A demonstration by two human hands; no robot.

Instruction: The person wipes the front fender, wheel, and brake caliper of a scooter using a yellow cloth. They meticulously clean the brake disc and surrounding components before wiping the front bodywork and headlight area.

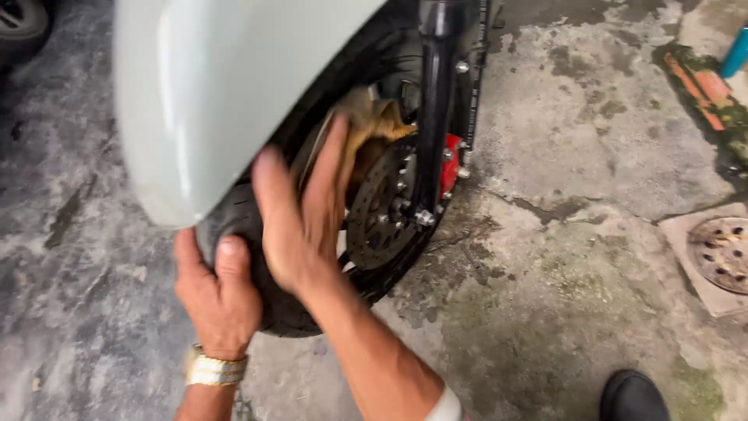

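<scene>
Nearest the lens, a pale grey curved plastic mudguard (210, 93) overhangs the black rubber front tyre (234, 226). Left hand (218, 300), gold metal watch (214, 368) at the wrist, clasps the tyre tread, thumb uppermost. Right hand (300, 214) lies flat across the wheel, fingers pressing a crumpled tan cloth (374, 125) against the rim; grip partly blurred. Beyond: drilled steel brake disc (382, 206), red caliper (450, 164), black fork leg (432, 101). Stained concrete floor (576, 257); round rusted drain cover (721, 253) far right; black shoe (633, 396) below
</scene>
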